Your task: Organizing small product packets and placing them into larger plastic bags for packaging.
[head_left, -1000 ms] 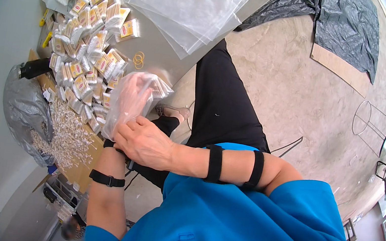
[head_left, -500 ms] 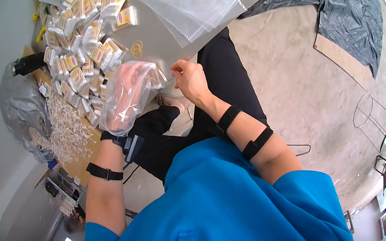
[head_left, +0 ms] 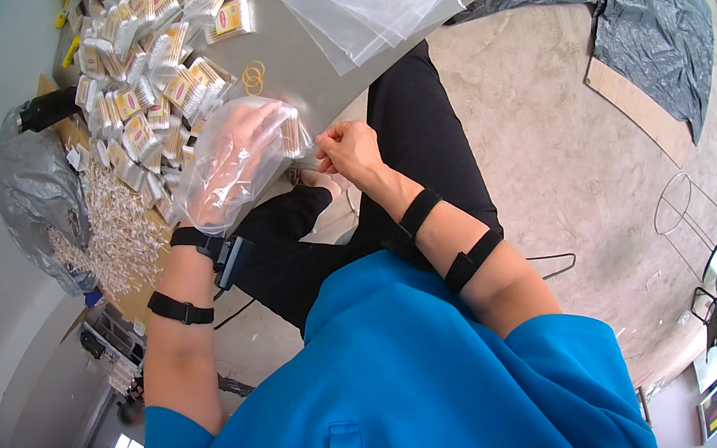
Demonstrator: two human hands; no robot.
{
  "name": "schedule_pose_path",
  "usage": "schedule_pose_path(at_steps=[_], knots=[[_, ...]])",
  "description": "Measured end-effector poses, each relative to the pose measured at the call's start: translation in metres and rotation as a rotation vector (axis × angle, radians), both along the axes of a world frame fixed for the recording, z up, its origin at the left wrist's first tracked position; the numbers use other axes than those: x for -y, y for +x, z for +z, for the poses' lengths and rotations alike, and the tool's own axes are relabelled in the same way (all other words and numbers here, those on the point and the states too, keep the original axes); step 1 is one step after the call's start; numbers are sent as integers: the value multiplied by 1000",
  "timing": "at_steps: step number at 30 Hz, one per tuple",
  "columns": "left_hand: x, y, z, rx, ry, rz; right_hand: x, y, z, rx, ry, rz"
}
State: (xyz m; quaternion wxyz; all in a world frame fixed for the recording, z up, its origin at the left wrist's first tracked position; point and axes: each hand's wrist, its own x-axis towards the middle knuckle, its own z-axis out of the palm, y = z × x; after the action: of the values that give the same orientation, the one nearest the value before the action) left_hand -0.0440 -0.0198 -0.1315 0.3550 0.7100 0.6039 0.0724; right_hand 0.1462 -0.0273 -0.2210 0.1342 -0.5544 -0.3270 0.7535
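My left hand (head_left: 242,137) is inside a clear plastic bag (head_left: 218,203) that covers it down to the wrist. Its fingers are bent around a small pack of cotton swabs (head_left: 295,137) at the bag's far end, by the table edge. Just right of that pack is my right hand (head_left: 349,150), closed with thumb and fingertips together; anything between them is too small to make out. A large heap of clear packs of cotton swabs (head_left: 141,141) with yellow-and-white labels lies left of my left hand. Yellow rubber bands (head_left: 253,77) rest on the grey table beyond it.
Flat clear plastic bags (head_left: 355,1) lie across the far part of the table (head_left: 297,76). Loose cotton swabs (head_left: 121,230) are piled at the left, beside a grey plastic bag (head_left: 38,195). Right, on the floor, are black plastic sheeting (head_left: 653,55) and a wire frame (head_left: 694,214).
My left forearm has shifted a little to the left, and the bag over the hand looks wider and more spread. The right hand stays closed in nearly the same place.
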Motion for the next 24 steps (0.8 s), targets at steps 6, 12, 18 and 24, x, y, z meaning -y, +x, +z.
schedule_pose_path(at_steps=[6,12,18,24], knots=[[2,-9,-9,168,-131,46,7,-4,6,-110,-379,-81],[-12,-7,-5,-39,-238,-169,9,-9,-3,-77,-285,-196],[-13,-1,7,121,-136,-159,5,-1,12,251,160,-86],[-12,6,17,111,-157,-35,-14,2,17,326,729,-70]])
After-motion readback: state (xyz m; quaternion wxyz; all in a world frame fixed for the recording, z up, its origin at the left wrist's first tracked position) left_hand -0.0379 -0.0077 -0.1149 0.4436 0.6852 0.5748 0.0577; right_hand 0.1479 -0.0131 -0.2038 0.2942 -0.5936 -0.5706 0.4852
